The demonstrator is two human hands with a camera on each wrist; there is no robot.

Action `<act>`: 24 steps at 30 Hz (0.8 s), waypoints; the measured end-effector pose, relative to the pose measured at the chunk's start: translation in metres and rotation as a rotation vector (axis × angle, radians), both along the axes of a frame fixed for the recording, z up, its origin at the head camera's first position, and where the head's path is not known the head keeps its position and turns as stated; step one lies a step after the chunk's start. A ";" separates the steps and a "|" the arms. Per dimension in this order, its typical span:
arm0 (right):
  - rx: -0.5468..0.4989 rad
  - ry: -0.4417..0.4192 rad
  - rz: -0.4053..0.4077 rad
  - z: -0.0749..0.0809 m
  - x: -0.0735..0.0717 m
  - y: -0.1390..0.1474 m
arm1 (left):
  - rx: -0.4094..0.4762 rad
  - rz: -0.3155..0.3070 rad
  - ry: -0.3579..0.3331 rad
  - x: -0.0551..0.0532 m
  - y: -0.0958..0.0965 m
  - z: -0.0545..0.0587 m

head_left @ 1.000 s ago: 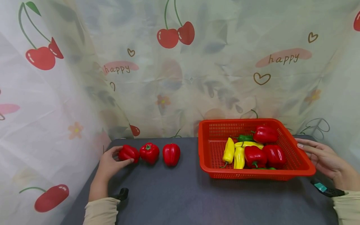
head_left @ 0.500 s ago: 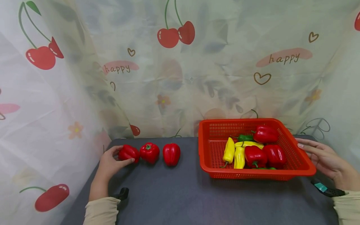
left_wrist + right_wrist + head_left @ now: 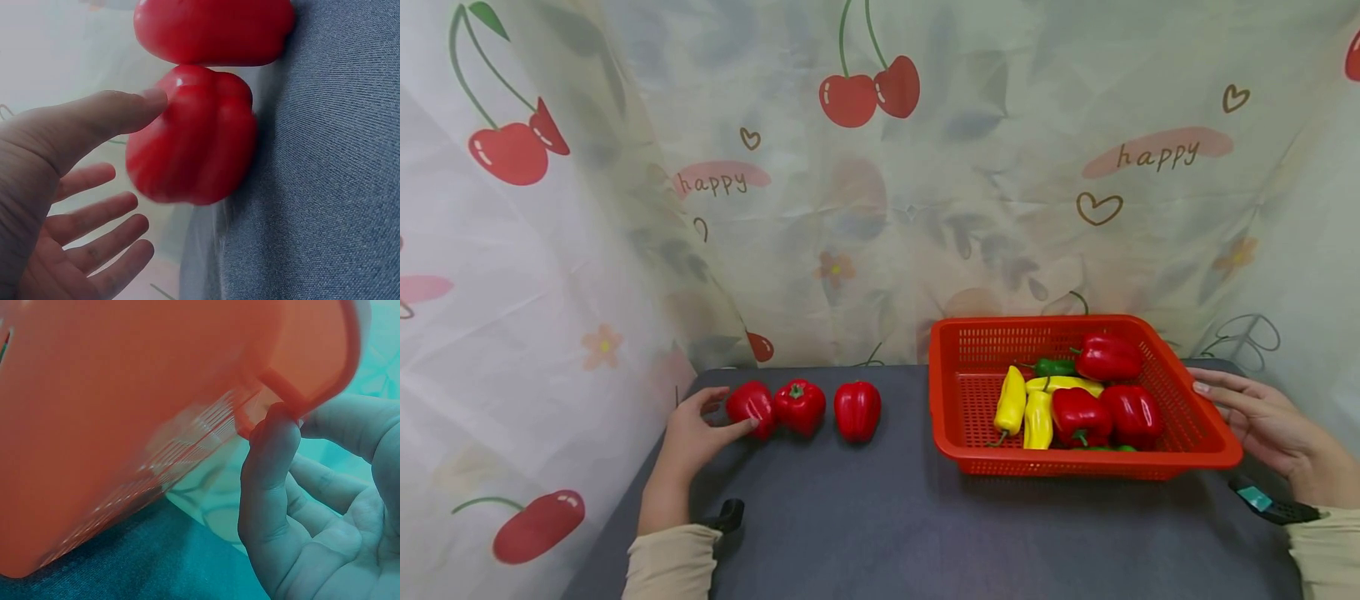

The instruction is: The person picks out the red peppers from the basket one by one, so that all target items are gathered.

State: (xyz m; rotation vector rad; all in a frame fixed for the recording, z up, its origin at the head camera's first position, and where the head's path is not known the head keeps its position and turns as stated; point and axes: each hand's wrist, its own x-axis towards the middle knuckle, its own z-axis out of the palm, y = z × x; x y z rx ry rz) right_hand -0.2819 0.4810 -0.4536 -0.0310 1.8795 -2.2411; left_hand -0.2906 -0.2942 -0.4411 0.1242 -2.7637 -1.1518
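Note:
My left hand is at the leftmost red bell pepper, its fingers relaxed and spread. In the left wrist view the thumb overlaps that pepper's near side, while the other fingers stand apart from it. A second red bell pepper sits right beside it, and a third stands a little to the right. On the right, my right hand holds the rim of the red plastic basket; the right wrist view shows thumb and forefinger pinching the rim's edge.
Inside the basket are several red bell peppers, yellow peppers and a green pepper. A dark grey cloth covers the table. Patterned curtains close in the back and both sides.
The leftmost red bell pepper has shifted slightly right and turned, coming away from the left hand's fingers, which held it earlier. The right hand and basket stay in place.

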 end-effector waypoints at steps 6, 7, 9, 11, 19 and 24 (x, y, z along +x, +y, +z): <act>-0.021 0.006 0.012 0.001 0.000 0.000 | -0.011 0.000 -0.007 -0.001 0.000 -0.001; -0.024 0.005 0.011 0.001 0.000 0.000 | -0.008 0.002 -0.009 0.000 0.000 -0.001; -0.026 0.004 0.011 0.001 0.000 0.000 | -0.006 0.002 -0.013 0.000 0.000 -0.001; -0.023 0.003 0.008 0.001 0.000 -0.001 | -0.005 0.003 -0.017 0.000 0.001 0.000; -0.022 -0.001 -0.001 0.001 0.001 -0.001 | -0.010 0.006 -0.025 0.002 0.003 0.004; -0.039 0.011 0.008 0.001 0.001 0.000 | -0.005 0.002 -0.004 0.002 0.002 0.006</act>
